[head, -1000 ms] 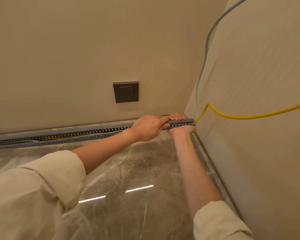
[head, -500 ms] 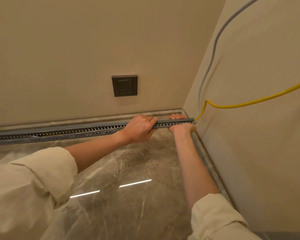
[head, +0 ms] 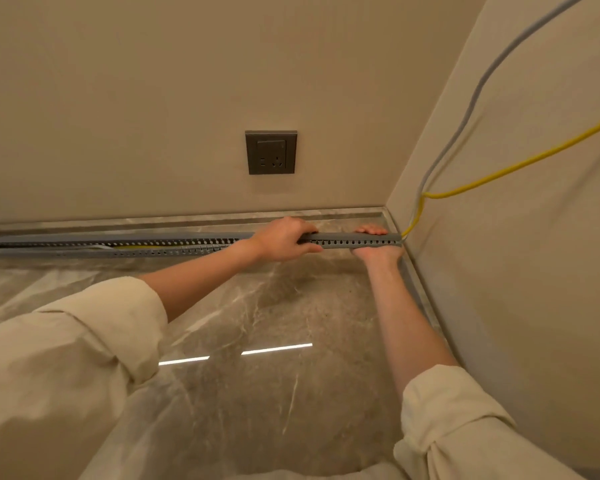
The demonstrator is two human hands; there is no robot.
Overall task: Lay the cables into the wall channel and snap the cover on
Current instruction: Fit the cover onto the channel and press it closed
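Corner tight: side wall (head: 534, 271) just right of right hand (head: 378, 252); yellow cable (head: 499, 173) and grey cable (head: 465, 119) hang across it. Back wall (head: 153, 98) close behind channel (head: 354, 242). Marble floor (head: 257, 393) open between forearms; left of left hand (head: 284, 240), channel top reachable.

Channel (head: 153, 244) along wall base; socket (head: 271, 152) above

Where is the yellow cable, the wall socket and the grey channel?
yellow cable (head: 492, 176): head view, on its sloping stretch along the right wall.
wall socket (head: 271, 152): head view, middle of its dark faceplate.
grey channel (head: 354, 242): head view, slotted side between both hands.
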